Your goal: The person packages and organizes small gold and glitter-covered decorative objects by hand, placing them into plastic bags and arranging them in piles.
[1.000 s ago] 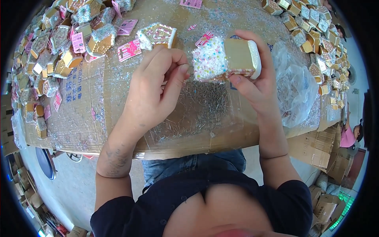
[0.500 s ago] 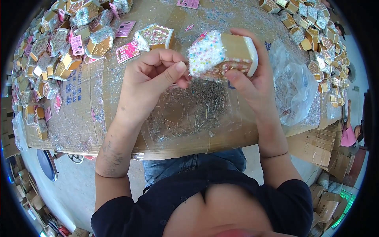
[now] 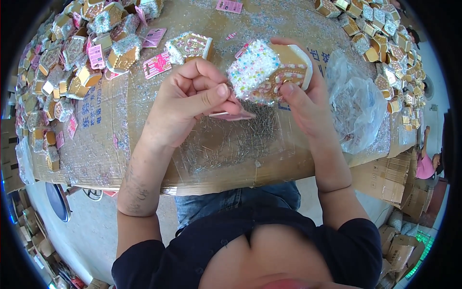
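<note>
My right hand grips a small gingerbread-house ornament from its right side, thumb pressed on the decorated brown wall. White fluff with pastel sprinkles covers its roof, and a white trim edges the far end. My left hand is closed in a pinch at the ornament's left edge. A pink card tag hangs just under those fingertips; whatever fine piece sits between thumb and forefinger is too small to make out. Below both hands, a heap of thin metal pins lies on clear plastic.
Another house ornament lies beyond my left hand beside a pink tag. Tagged ornaments pile up at the left; more are heaped at the far right. A crumpled clear plastic bag rests right of my right hand. Glitter dusts the cardboard-covered table.
The ornament has tilted in my right hand, showing more of its decorated wall. The pink tag under my left fingers has swung into fuller view. My left hand stays close to the ornament.
</note>
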Tool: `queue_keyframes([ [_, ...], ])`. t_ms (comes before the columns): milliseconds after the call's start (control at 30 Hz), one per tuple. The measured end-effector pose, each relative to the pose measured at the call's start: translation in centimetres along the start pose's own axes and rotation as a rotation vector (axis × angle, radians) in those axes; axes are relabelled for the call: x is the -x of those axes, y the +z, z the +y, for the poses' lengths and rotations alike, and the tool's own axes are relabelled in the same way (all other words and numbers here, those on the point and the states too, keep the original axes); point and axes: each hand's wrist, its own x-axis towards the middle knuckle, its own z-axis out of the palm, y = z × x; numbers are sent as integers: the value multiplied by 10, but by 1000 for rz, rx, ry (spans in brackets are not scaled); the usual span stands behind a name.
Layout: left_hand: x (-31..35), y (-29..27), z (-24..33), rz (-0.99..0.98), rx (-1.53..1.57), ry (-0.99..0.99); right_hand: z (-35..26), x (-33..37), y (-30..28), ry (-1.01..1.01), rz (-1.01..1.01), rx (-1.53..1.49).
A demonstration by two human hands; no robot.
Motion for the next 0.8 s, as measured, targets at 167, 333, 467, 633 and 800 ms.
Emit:
queue_keyframes([
  [167,-3,9,0,61,-127,57,-1,1,1,-63,-11,-65],
  [333,2,12,-1,116,-481,156,9,1,7,-37,-79,-117],
  [467,-1,-12,8,373,-460,312,8,1,0,-102,-164,112],
  [633,-18,-42,18,559,-426,431,19,9,-3,-522,-304,1241],
  [800,-17,-40,6,621,-1268,510,21,10,-1,-471,-379,1347],
])
